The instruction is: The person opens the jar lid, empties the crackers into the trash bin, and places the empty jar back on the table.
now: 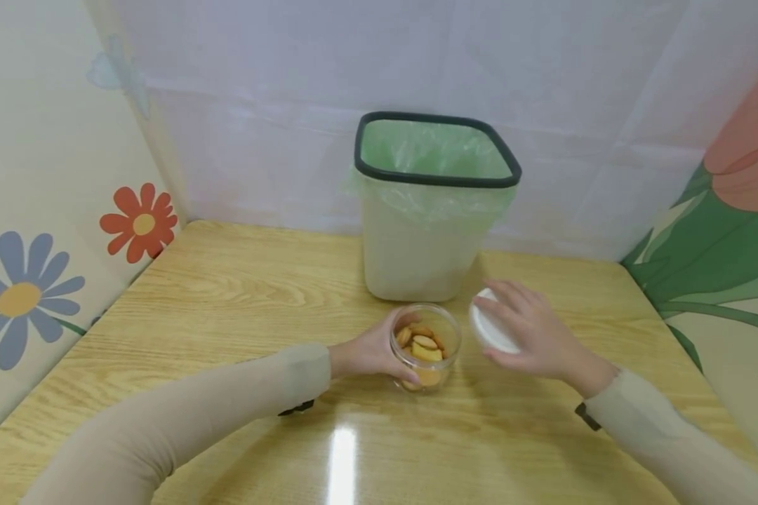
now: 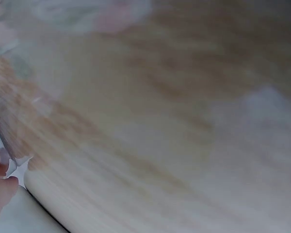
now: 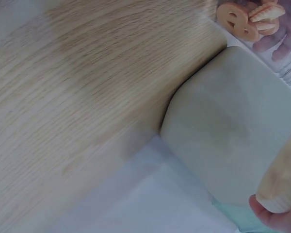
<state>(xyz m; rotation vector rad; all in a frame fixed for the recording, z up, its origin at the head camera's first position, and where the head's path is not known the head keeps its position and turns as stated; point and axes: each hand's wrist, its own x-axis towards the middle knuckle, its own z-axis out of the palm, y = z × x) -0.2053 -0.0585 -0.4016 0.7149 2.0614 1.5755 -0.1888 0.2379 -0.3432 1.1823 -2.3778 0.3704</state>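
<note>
Around the left side of a clear jar [image 1: 447,330] curls my left hand [image 1: 379,349], thumb at the front. Inside the jar lie several cookies [image 1: 424,348], some of them pretzel-shaped in the right wrist view. To the right of the jar, my right hand [image 1: 530,331] grips a round white lid [image 1: 491,330] by its edge, tilted and apart from the jar's open mouth. The lid [image 3: 283,179] also shows at the right edge of the right wrist view. In the left wrist view only a few fingers [image 2: 2,191] appear at the left edge.
Just behind the jar stands a pale trash bin [image 1: 417,245] with a dark rim [image 1: 439,180] and a greenish plastic liner [image 1: 436,151]. Both are on a wood-grain table [image 1: 259,280]. A white sheet [image 1: 259,140] hangs at the back, and flower-patterned panels flank the table.
</note>
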